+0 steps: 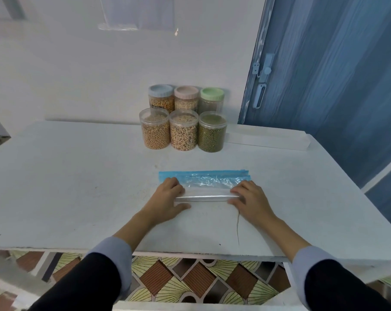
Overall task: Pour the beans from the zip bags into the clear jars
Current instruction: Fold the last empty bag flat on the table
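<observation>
Glossy plastic bag [209,187], matt table [78,176]

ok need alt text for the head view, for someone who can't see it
Two hands, left and right, roll up empty zip bags on a white table. Behind stand six bean-filled clear jars: three lidless in front, three lidded behind.

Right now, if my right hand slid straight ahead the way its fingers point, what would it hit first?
Probably only the rest of the zip bag under the right hand. Beyond its blue edge the table looks bare; the green bean jar stands farther back.
</observation>
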Demonstrator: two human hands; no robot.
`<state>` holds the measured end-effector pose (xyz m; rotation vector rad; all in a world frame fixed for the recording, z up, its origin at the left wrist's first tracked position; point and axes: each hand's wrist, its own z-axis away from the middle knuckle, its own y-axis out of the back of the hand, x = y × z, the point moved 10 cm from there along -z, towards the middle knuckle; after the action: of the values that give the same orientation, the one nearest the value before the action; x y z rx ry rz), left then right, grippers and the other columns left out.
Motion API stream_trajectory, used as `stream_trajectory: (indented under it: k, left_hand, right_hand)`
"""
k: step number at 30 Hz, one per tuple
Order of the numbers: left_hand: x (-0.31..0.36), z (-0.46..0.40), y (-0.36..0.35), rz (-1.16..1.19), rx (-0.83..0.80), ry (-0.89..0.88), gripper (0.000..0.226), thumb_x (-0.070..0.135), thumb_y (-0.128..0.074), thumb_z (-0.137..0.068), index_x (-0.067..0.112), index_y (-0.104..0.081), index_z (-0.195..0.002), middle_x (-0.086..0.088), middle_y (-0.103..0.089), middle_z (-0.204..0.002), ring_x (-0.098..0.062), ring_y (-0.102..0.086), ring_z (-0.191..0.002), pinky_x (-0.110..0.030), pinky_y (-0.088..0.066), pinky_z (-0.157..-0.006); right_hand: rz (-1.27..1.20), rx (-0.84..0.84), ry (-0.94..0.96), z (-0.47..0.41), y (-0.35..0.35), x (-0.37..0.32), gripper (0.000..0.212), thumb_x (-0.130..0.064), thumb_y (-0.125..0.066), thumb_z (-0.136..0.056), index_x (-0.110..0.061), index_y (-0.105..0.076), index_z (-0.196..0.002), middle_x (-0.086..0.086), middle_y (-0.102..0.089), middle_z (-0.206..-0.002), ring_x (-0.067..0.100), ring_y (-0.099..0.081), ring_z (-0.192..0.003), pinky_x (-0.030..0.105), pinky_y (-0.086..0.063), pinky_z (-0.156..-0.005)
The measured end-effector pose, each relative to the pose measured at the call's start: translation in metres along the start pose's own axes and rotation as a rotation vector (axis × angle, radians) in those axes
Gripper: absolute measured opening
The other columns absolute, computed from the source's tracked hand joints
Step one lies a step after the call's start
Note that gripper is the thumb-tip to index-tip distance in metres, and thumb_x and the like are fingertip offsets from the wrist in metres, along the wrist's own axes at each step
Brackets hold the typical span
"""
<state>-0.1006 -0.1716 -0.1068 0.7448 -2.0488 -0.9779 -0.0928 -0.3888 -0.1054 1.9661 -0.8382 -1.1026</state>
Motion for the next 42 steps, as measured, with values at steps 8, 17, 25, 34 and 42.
stream_trajectory:
  k: [8, 17, 25, 34, 42]
  left_hand:
    - [0.012, -0.007, 0.009, -0.264, 0.057, 0.0, 0.036, 0.031, -0.033, -0.091, 0.013, -0.056, -0.07, -0.002, -0.056, -0.07, -0.024, -0.054, -0.065, -0.029, -0.04, -0.059]
    - [-0.007, -0.026, -0.003, -0.543, -0.193, 0.271, 0.044, 0.039, -0.013, -0.102, 0.021, -0.052, -0.092, -0.001, -0.058, -0.089, -0.02, -0.049, -0.082, -0.035, -0.036, -0.08]
    - [-0.004, -0.026, 0.0, -0.56, -0.024, 0.182, 0.035, 0.034, -0.023, -0.094, 0.015, -0.05, -0.082, -0.003, -0.054, -0.077, -0.021, -0.048, -0.065, -0.034, -0.038, -0.058]
    - [0.022, -0.016, 0.001, -0.466, 0.041, -0.039, 0.032, 0.039, -0.072, -0.076, 0.014, -0.057, -0.064, 0.001, -0.054, -0.065, -0.017, -0.052, -0.058, -0.029, -0.042, -0.05]
    - [0.009, -0.031, 0.008, -0.463, 0.003, 0.007, 0.032, 0.025, -0.047, -0.093, 0.011, -0.057, -0.066, -0.005, -0.057, -0.064, -0.026, -0.056, -0.059, -0.032, -0.04, -0.053]
  right_hand:
    - [0.052, -0.109, -0.182, -0.011, -0.002, 0.001, 0.047, -0.042, -0.033, -0.088, -0.007, -0.062, -0.079, -0.001, -0.055, -0.086, 0.017, -0.05, -0.085, 0.028, -0.027, -0.071]
    - [0.402, -0.197, -0.307, -0.02, -0.01, 0.002, 0.048, -0.035, -0.02, -0.104, -0.013, -0.062, -0.097, 0.002, -0.058, -0.089, 0.021, -0.055, -0.091, 0.035, -0.031, -0.08]
    - [0.544, 0.117, -0.18, -0.016, -0.008, -0.019, 0.024, -0.026, -0.038, -0.085, -0.007, -0.052, -0.085, 0.012, -0.056, -0.082, 0.029, -0.047, -0.075, 0.046, -0.036, -0.078]
    - [0.141, -0.087, 0.126, -0.01, -0.014, -0.027, 0.043, -0.06, -0.051, -0.074, -0.017, -0.049, -0.072, -0.004, -0.046, -0.08, 0.015, -0.043, -0.074, 0.027, -0.031, -0.065]
    - [0.354, -0.01, 0.091, -0.031, -0.011, -0.029, 0.039, -0.034, -0.045, -0.081, -0.011, -0.055, -0.052, 0.003, -0.053, -0.055, 0.023, -0.054, -0.049, 0.024, -0.04, -0.05]
